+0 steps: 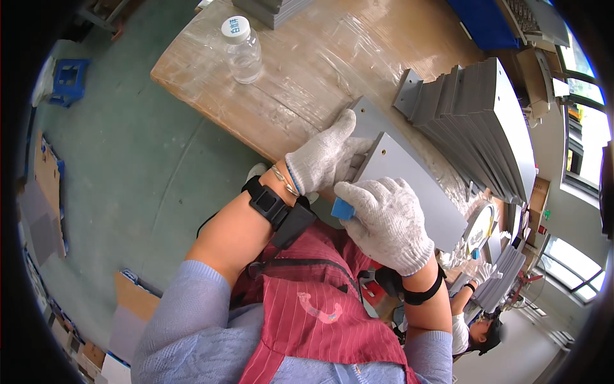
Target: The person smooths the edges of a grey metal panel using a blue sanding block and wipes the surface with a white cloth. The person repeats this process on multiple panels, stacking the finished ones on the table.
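Note:
My left hand (pixel 329 153), in a white knit glove, grips the near left end of a flat grey panel (pixel 416 189) with a small hole by its corner. Its thumb points up; some of its fingers pass out of sight by the panel edge. A second grey panel (pixel 374 118), also with a hole, lies partly under the first on the table. Closed around a small blue block (pixel 343 208), my right hand (pixel 390 221) is gloved too and rests by the panel's near edge. Part of the block is hidden in the fingers.
A plastic-covered table (pixel 288 83) carries a white-capped clear jar (pixel 243 54) and a large stack of grey panels (pixel 473 121) at the right. More panels (pixel 272 9) sit at the far edge. A co-worker (pixel 476 320) with gloves works at lower right. A blue stool (pixel 69 80) stands left.

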`<state>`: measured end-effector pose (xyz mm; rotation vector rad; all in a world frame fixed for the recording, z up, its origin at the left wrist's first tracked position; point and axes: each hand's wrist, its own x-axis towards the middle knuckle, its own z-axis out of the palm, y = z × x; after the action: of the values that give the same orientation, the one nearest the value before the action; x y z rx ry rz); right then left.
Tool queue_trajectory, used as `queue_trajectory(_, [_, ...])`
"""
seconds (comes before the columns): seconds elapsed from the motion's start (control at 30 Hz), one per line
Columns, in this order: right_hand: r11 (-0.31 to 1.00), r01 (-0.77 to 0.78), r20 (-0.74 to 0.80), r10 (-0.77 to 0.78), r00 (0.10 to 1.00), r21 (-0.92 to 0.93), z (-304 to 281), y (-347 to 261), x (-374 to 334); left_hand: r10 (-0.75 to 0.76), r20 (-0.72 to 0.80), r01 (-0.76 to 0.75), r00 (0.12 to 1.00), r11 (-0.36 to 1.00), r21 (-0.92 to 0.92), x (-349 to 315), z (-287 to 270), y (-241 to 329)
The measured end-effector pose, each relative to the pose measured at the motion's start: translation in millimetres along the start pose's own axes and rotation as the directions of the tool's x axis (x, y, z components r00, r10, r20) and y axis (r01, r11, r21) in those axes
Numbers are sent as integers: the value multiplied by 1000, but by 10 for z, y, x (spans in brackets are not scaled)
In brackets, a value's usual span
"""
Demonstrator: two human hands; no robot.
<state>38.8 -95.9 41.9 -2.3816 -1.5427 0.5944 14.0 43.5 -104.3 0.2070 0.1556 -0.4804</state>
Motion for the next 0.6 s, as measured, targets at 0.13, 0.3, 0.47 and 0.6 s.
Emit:
queue_trajectory(0.13, [993,-84,-151,70,986,-87,-76,236,140,-36,-58,38,998,999,31,-63,94,50])
queue_trajectory(0.3, [966,-259,-435,234,870,3,-117,756,394,-50,-148,42,988,998,-54,-30,77,33])
queue_trajectory(0.47, [821,-341,-368,524,768,458,-159,856,399,48,-100,-12,994,941,338,-14,76,50])
queue_trajectory(0.6, [861,-350,-355,478,803,369,-38,818,442,121,-146,-39,982,881,472,46,143,20])
